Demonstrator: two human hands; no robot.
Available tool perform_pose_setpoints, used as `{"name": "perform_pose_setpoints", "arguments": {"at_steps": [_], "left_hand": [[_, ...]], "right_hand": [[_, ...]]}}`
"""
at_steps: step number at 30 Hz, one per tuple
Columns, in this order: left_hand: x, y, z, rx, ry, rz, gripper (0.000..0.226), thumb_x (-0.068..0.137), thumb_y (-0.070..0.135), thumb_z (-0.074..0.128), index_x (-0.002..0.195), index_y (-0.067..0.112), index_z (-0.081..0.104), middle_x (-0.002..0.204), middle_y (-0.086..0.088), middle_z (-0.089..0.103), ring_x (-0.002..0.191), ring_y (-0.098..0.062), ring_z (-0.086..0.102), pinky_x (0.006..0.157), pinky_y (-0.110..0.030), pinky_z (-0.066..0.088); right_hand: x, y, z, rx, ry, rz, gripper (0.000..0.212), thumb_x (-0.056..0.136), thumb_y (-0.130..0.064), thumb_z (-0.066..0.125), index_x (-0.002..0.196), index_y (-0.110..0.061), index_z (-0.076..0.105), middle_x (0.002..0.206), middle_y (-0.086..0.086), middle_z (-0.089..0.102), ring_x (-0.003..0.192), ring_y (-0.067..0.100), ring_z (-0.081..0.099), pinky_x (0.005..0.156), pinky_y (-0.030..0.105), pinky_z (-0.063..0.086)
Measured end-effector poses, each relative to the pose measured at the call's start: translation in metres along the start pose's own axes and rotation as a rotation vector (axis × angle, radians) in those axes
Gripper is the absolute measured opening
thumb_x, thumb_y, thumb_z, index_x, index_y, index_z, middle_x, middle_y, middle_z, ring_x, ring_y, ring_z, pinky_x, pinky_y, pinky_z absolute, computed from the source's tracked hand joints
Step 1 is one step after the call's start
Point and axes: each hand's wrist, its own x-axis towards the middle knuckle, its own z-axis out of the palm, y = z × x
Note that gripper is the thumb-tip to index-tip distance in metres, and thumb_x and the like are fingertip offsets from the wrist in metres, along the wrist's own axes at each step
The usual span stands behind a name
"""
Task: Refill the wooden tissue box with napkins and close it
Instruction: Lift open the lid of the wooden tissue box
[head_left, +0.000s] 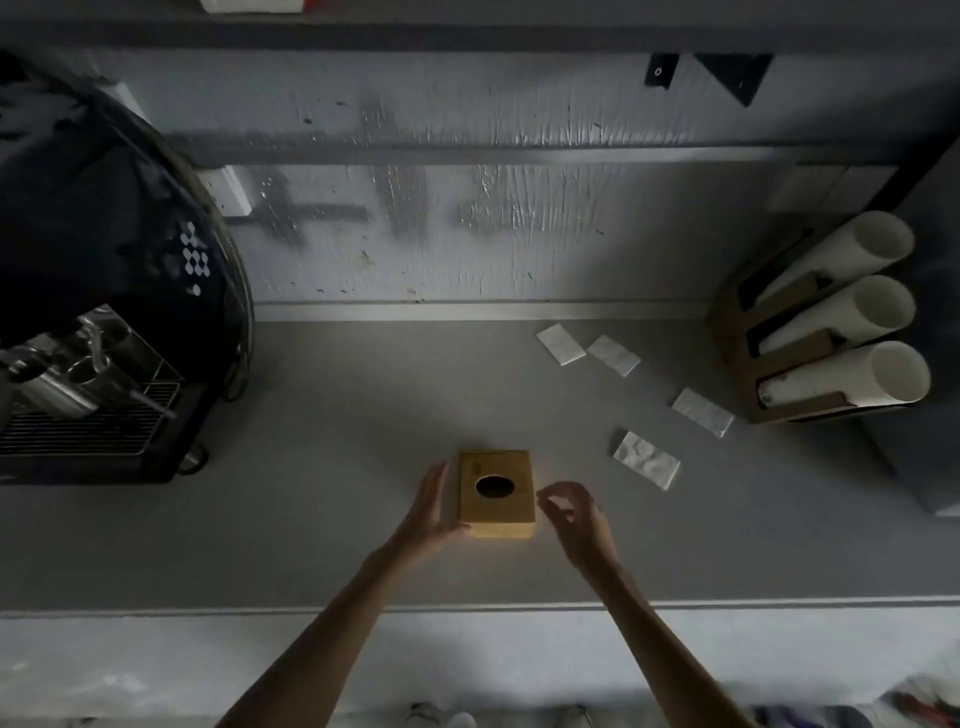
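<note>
Left hand (434, 512): open, fingers straight and together, palm turned toward the left side of the wooden tissue box (496, 493); the thumb tip meets the box's near left corner, while the fingers run alongside the wall, contact there uncertain.
Right hand (574, 512): empty, fingers loosely curled with thumb and forefinger tips close together, just beside the box's right side and apart from it.
Wooden tissue box: near the middle of the grey counter (337, 519), lid on, dark oval opening facing up; nothing shows through the opening.
Napkins: four folded white pieces lie loose on the counter to the right of the box, one near it (647, 460), one farther right (703, 412), and two side by side toward the wall (560, 344) (614, 355).
Cup holder (779, 374): at the right edge, carrying three white stacks of cups lying on their sides.
Coffee machine (104, 312): dark, at the left, partly cut off by the frame; its metal parts are dim.
Hard to make out: floor items below the counter edge are blurred.
</note>
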Motion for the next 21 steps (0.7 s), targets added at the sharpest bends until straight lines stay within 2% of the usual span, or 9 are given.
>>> {"name": "perform_pose_setpoints", "arguments": {"at_steps": [2, 4, 7, 9, 11, 14, 18, 21], "left_hand": [[0.009, 0.007, -0.001, 0.01, -0.076, 0.0, 0.117, 0.071, 0.017, 0.084, 0.153, 0.012, 0.001, 0.159, -0.003, 0.003, 0.143, -0.011, 0.006, 0.112, -0.023, 0.012], [0.02, 0.013, -0.004, 0.056, -0.172, -0.009, 0.127, 0.068, 0.016, 0.085, 0.154, 0.016, -0.008, 0.162, -0.002, -0.009, 0.147, -0.017, 0.002, 0.117, -0.03, 0.013], [0.033, -0.001, -0.001, 0.155, -0.276, 0.003, 0.137, 0.059, 0.028, 0.088, 0.152, 0.026, -0.013, 0.163, 0.003, -0.009, 0.15, -0.021, 0.006, 0.12, -0.044, 0.024], [0.039, -0.019, 0.006, 0.193, -0.278, 0.04, 0.139, 0.056, 0.033, 0.088, 0.151, 0.033, -0.013, 0.162, 0.008, -0.009, 0.15, -0.021, 0.007, 0.117, -0.047, 0.03], [0.038, -0.021, 0.007, 0.191, -0.255, 0.073, 0.139, 0.058, 0.029, 0.087, 0.15, 0.032, -0.017, 0.161, 0.008, -0.015, 0.15, -0.021, 0.006, 0.116, -0.046, 0.033], [0.038, -0.026, 0.009, 0.177, -0.237, 0.091, 0.144, 0.061, 0.027, 0.088, 0.149, 0.026, -0.026, 0.16, 0.002, -0.024, 0.15, -0.02, -0.001, 0.118, -0.042, 0.029], [0.046, -0.028, 0.007, 0.137, -0.234, 0.085, 0.146, 0.061, 0.031, 0.09, 0.148, 0.021, -0.027, 0.161, -0.004, -0.02, 0.15, -0.02, -0.006, 0.122, -0.04, 0.015], [0.048, -0.032, 0.006, 0.12, -0.231, 0.097, 0.144, 0.063, 0.033, 0.088, 0.149, 0.019, -0.026, 0.162, -0.006, -0.006, 0.147, -0.018, 0.005, 0.121, -0.04, 0.02]], "right_hand": [[0.009, 0.005, 0.01, -0.212, -0.135, -0.127, 0.028, 0.087, -0.037, 0.064, 0.113, -0.025, 0.062, 0.13, -0.001, 0.056, 0.12, 0.015, 0.051, 0.099, 0.036, 0.047], [0.014, 0.007, 0.016, -0.395, -0.273, -0.204, 0.049, 0.082, -0.042, 0.069, 0.127, -0.025, 0.056, 0.142, -0.003, 0.048, 0.133, 0.017, 0.04, 0.103, 0.034, 0.039], [0.016, 0.018, 0.024, -0.541, -0.288, -0.323, 0.064, 0.069, -0.038, 0.081, 0.126, -0.025, 0.055, 0.135, 0.001, 0.057, 0.123, 0.021, 0.054, 0.096, 0.034, 0.048], [0.014, 0.017, 0.025, -0.584, -0.262, -0.352, 0.072, 0.056, -0.031, 0.089, 0.12, -0.02, 0.059, 0.124, 0.004, 0.064, 0.111, 0.024, 0.063, 0.09, 0.035, 0.053], [0.016, 0.015, 0.026, -0.604, -0.229, -0.412, 0.073, 0.049, -0.027, 0.092, 0.114, -0.017, 0.06, 0.117, 0.005, 0.067, 0.104, 0.024, 0.067, 0.087, 0.032, 0.054], [0.018, 0.016, 0.028, -0.629, -0.198, -0.467, 0.064, 0.053, -0.026, 0.091, 0.109, -0.017, 0.06, 0.11, 0.003, 0.067, 0.099, 0.02, 0.067, 0.084, 0.028, 0.054], [0.024, 0.024, 0.025, -0.635, -0.198, -0.518, 0.062, 0.056, -0.028, 0.09, 0.111, -0.017, 0.063, 0.11, 0.002, 0.068, 0.098, 0.018, 0.068, 0.081, 0.025, 0.054], [0.027, 0.026, 0.023, -0.597, -0.186, -0.56, 0.059, 0.055, -0.026, 0.091, 0.107, -0.012, 0.066, 0.105, 0.006, 0.071, 0.092, 0.02, 0.07, 0.078, 0.029, 0.057]]}}
